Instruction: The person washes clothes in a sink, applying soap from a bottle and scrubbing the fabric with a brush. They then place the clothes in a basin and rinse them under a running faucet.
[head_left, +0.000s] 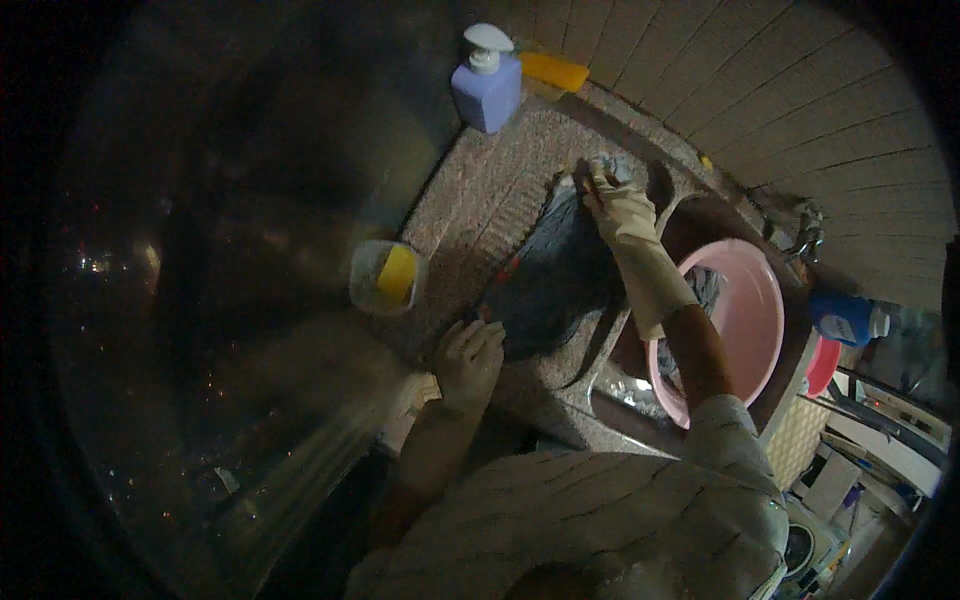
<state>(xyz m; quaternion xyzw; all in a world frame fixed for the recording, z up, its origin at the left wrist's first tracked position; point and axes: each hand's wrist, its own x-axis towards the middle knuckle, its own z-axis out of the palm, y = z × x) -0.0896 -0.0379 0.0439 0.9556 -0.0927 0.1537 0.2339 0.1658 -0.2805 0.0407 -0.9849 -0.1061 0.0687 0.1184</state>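
Observation:
A dark grey-blue wet cloth (562, 277) lies spread over a speckled stone slab (480, 195) with a ribbed washboard surface. My right hand (621, 206), in a pale rubber glove, has its fingers curled around the cloth's far end. Whitish, bunched material (611, 163) shows just beyond those fingers. At the near left corner of the cloth rests my left hand (470, 364), also gloved. Its fingers are bent at the cloth's edge, and shadow hides whether they pinch it. Small red spots show along the cloth's left edge.
A pink basin (754, 322) with dark cloth inside stands in the sink to the right, below a metal tap (808, 232). A lilac pump bottle (487, 94), a yellow object (555, 71), a clear tub (369, 279) with something yellow, and a blue bottle (840, 319) stand around.

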